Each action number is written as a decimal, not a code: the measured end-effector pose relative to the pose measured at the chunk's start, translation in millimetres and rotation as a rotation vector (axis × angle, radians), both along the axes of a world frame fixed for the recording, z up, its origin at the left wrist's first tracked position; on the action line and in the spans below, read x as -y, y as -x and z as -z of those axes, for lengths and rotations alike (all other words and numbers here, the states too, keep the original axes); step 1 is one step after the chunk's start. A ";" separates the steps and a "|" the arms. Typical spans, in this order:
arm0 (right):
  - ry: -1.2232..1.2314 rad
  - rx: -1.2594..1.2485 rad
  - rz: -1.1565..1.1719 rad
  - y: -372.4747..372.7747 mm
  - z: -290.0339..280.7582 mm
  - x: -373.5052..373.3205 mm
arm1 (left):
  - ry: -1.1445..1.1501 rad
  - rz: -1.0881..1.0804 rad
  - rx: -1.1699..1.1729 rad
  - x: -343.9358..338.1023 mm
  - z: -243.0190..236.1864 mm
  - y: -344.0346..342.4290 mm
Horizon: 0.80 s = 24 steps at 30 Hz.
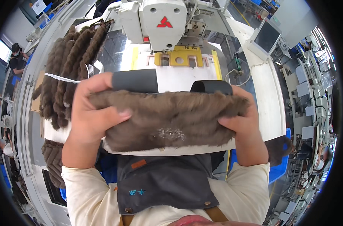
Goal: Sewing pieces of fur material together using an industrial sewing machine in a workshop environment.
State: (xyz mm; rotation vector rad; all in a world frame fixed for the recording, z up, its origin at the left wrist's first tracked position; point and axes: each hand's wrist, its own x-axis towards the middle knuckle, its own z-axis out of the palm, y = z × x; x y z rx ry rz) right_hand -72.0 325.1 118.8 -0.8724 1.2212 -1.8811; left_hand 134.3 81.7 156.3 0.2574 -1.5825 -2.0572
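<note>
A wide piece of brown fur (175, 116) is stretched between my two hands above the near edge of the table. My left hand (94, 109) grips its left end, thumb on the fur's front and fingers behind. At the other end my right hand (245, 116) pinches it the same way. Silvery stitching or loose thread (170, 133) shows low on the fur's middle. Behind its upper edge stick up a flat dark grey band (135, 81) near my left fingers and a curved black band (212, 87) near my right ones. The fur's back is hidden.
A white industrial sewing machine (163, 24) stands ahead, with a yellow template (179, 59) under its head. Brown fur strips (71, 62) hang at left, tied with white cord (62, 77). A monitor (266, 37) stands at right; a blue bin (278, 169) sits below.
</note>
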 end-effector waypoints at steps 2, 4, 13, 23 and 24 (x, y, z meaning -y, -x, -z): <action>0.060 0.053 0.091 5.0 23.8 -0.3 | 0.017 0.019 0.008 0.1 15.5 9.5; -0.250 0.254 0.107 18.2 37.8 8.1 | -0.069 0.081 0.210 8.6 41.1 22.9; -0.562 0.021 -0.006 47.5 77.3 52.1 | -0.027 0.282 0.559 45.4 108.1 62.9; -0.378 -0.028 0.141 83.9 85.5 83.9 | -0.022 0.067 0.371 71.3 115.5 107.1; -0.383 -0.027 0.143 91.2 85.9 78.2 | -0.026 0.070 0.372 76.1 116.8 106.1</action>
